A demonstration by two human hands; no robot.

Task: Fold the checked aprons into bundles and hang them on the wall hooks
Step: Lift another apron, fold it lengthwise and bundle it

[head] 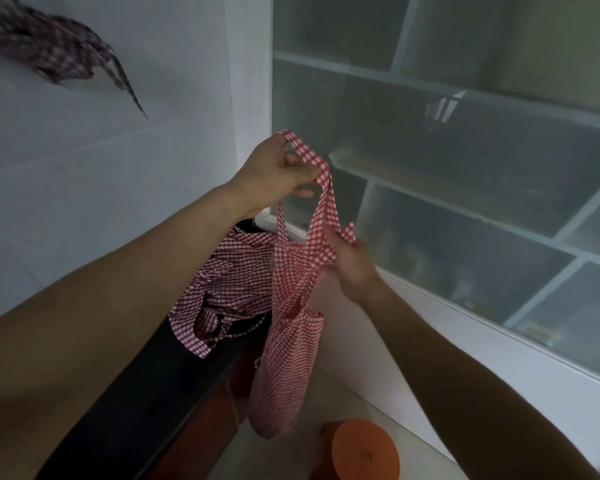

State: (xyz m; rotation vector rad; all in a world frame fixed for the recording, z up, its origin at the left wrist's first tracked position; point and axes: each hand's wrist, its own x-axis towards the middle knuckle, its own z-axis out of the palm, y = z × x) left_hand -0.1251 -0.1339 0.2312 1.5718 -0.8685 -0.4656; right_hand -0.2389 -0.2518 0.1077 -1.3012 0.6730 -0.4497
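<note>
Our left hand (274, 171) is raised, fingers (300, 161) curled round the neck strap (305, 152) of the red checked apron (288, 341), pinching the loop at its top. Our right hand (352, 265) sits lower and just to the right, fingers closed on the strap and bib edge where they join. The apron hangs straight down from both grips, long axis vertical, unfolded, its hem near an orange stool (361, 452) on the floor. Just left of it, a darker checked apron (222, 289) lies heaped on a black surface (146, 393). Up on the white wall (101, 168), far left and above our left hand, another checked bundle (49, 50) already hangs; its hook is hidden. We judge bundling comes first; the wall lies on the left hand's side.
</note>
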